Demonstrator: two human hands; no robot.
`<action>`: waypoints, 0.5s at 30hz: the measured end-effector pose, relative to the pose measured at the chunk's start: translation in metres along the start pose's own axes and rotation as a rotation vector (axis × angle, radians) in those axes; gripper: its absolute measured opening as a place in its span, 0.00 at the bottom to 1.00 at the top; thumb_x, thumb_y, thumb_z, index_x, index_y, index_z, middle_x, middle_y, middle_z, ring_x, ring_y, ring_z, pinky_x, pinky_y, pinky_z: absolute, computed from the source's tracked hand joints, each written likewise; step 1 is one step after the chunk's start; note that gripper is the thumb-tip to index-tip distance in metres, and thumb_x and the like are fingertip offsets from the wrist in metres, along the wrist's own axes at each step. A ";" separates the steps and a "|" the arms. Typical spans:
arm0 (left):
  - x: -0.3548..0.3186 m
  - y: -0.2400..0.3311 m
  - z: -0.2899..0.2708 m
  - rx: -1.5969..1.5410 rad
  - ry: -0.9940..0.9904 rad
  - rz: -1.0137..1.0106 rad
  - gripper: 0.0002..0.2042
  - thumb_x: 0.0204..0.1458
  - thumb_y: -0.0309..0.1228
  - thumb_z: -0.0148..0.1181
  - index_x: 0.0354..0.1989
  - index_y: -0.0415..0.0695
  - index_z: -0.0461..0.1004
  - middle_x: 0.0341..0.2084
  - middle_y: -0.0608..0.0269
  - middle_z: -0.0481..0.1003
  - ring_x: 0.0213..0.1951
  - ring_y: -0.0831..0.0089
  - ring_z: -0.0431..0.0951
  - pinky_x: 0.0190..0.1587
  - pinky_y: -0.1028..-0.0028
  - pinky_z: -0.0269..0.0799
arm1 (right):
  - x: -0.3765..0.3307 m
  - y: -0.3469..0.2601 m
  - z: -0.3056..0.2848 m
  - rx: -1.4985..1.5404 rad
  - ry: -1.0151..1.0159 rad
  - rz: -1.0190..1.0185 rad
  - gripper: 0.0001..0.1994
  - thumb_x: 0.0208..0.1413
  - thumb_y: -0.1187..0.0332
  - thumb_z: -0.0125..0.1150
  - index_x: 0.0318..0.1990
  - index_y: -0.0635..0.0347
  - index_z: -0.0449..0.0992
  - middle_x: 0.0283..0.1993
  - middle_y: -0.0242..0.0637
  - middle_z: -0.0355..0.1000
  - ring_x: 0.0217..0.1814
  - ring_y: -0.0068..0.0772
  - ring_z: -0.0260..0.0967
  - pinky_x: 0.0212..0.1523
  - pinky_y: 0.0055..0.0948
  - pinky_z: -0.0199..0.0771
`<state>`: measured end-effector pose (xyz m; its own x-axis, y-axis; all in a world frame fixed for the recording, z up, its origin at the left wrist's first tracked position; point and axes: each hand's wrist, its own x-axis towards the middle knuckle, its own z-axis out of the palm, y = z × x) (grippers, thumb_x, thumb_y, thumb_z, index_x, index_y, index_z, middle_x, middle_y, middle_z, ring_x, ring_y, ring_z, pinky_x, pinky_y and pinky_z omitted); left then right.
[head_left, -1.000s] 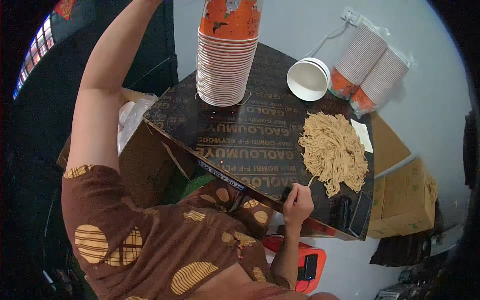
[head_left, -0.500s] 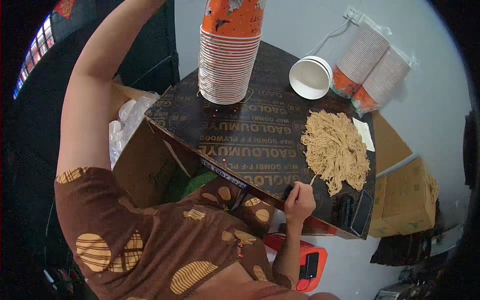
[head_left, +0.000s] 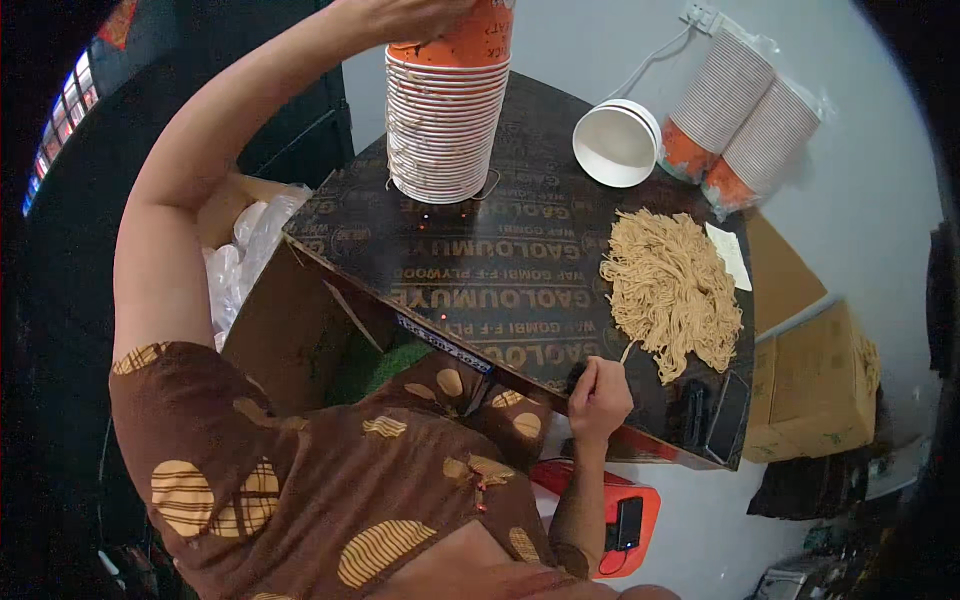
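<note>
A cardboard box [head_left: 290, 330] holding a clear plastic bag [head_left: 270, 240] of white things stands left of the tall cup stack and nearer the person. The left hand [head_left: 425, 14] is at the top of that stack, against the orange cup; the upper edge cuts it off, so I cannot tell how far it is closed. The tall cup stack [head_left: 445, 135] stands upright on the dark counter [head_left: 480, 270], white rims one over another, with thin string down its left side and a loop by its foot. The right hand [head_left: 601, 398], to the right of the stack and nearer the person, is closed in a fist at the counter's edge; a strand meets it, though whether it is gripped I cannot tell. Right of the stack, white cups [head_left: 615, 147] lie on their side. The pile of tan string [head_left: 670, 295] lies right of the stack and nearer the person, beside a white paper [head_left: 728, 255]. Farther right of the stack, two wrapped cup stacks [head_left: 722, 95] lean near the wall.
</note>
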<state>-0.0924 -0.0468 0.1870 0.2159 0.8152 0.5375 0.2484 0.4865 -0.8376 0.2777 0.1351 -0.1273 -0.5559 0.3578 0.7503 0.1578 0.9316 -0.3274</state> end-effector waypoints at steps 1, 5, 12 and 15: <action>0.006 0.003 -0.011 -0.167 -0.123 0.042 0.09 0.45 0.28 0.61 0.27 0.33 0.71 0.30 0.51 0.66 0.30 0.62 0.69 0.24 0.71 0.69 | -0.001 0.000 -0.001 -0.003 0.000 0.009 0.02 0.58 0.75 0.56 0.35 0.62 0.75 0.31 0.42 0.71 0.30 0.46 0.72 0.30 0.36 0.73; 0.007 -0.013 -0.023 -0.441 0.322 -0.191 0.08 0.48 0.27 0.57 0.32 0.35 0.69 0.33 0.46 0.68 0.37 0.53 0.72 0.33 0.60 0.73 | 0.003 -0.003 -0.003 0.017 -0.013 0.012 0.02 0.59 0.77 0.55 0.34 0.64 0.74 0.29 0.43 0.70 0.29 0.46 0.71 0.29 0.36 0.71; 0.042 0.001 -0.019 -0.596 -0.064 -0.762 0.17 0.55 0.34 0.56 0.45 0.30 0.70 0.45 0.36 0.72 0.48 0.41 0.72 0.53 0.54 0.69 | 0.000 0.001 0.000 0.014 -0.003 0.011 0.02 0.58 0.77 0.55 0.35 0.64 0.75 0.30 0.44 0.70 0.30 0.47 0.71 0.30 0.36 0.71; 0.033 0.003 0.013 -0.719 0.257 -0.744 0.18 0.56 0.36 0.55 0.46 0.31 0.70 0.43 0.37 0.72 0.49 0.41 0.71 0.52 0.52 0.68 | 0.001 0.000 -0.001 0.021 -0.013 0.006 0.02 0.58 0.77 0.55 0.35 0.64 0.75 0.30 0.44 0.70 0.30 0.47 0.71 0.30 0.36 0.71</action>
<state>-0.0968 -0.0145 0.2011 -0.0476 0.2573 0.9652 0.8809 0.4664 -0.0809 0.2784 0.1349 -0.1261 -0.5653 0.3626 0.7409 0.1440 0.9278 -0.3441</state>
